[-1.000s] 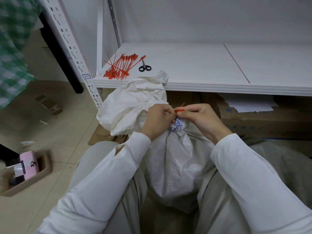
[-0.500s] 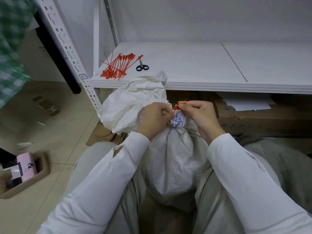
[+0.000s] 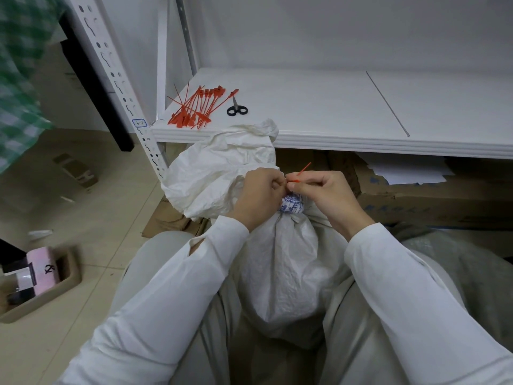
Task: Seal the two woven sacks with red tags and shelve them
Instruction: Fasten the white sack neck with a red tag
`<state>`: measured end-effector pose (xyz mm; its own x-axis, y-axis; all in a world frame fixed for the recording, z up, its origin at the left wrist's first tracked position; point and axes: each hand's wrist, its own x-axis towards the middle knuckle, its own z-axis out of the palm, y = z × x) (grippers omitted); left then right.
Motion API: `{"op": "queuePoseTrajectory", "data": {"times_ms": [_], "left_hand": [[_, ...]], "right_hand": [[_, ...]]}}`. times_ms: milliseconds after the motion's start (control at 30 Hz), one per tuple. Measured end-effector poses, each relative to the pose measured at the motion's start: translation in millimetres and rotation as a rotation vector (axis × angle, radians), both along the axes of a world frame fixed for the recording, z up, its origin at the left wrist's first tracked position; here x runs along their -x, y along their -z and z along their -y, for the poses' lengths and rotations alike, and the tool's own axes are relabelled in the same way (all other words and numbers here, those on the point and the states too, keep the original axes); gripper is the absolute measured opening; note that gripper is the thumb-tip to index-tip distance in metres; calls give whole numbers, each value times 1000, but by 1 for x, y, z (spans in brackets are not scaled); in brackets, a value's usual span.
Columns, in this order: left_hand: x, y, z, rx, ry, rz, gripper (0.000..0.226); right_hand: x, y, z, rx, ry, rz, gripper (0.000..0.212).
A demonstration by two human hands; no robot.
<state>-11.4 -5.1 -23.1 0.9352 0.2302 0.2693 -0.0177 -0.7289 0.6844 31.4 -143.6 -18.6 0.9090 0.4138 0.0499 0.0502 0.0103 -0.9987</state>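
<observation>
A white woven sack (image 3: 286,262) stands between my knees, its blue-printed neck (image 3: 291,204) bunched tight. My left hand (image 3: 259,194) grips the neck from the left. My right hand (image 3: 329,191) pinches a thin red tag (image 3: 301,173) just above the neck, and the tag's tail sticks up to the right. A second white sack (image 3: 222,173) lies crumpled behind my left hand, leaning against the shelf edge. A pile of several red tags (image 3: 194,108) lies on the left end of the white shelf (image 3: 333,112).
Black scissors (image 3: 236,109) lie beside the tag pile. Cardboard boxes (image 3: 416,195) with white paper sit under the shelf. The perforated shelf post (image 3: 116,87) stands at the left. A tray with a pink box (image 3: 41,276) sits on the floor, lower left.
The red tag's tail now sticks out farther above my hands. Both hands stayed at the sack's neck with small finger movements.
</observation>
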Motion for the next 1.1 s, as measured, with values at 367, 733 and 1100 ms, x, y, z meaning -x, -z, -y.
{"op": "queuePoseTrajectory", "data": {"times_ms": [367,733,1100], "left_hand": [[-3,4,0,-88,-42,-29,12],[-2,8,4,-382,-10,-101,22],[6,10,11,-408,7,35,13]], "right_hand": [[-5,1,0,-27,219,-20,16],[-1,0,-3,-7,196,-22,15],[0,-5,1,-24,63,-14,22]]}}
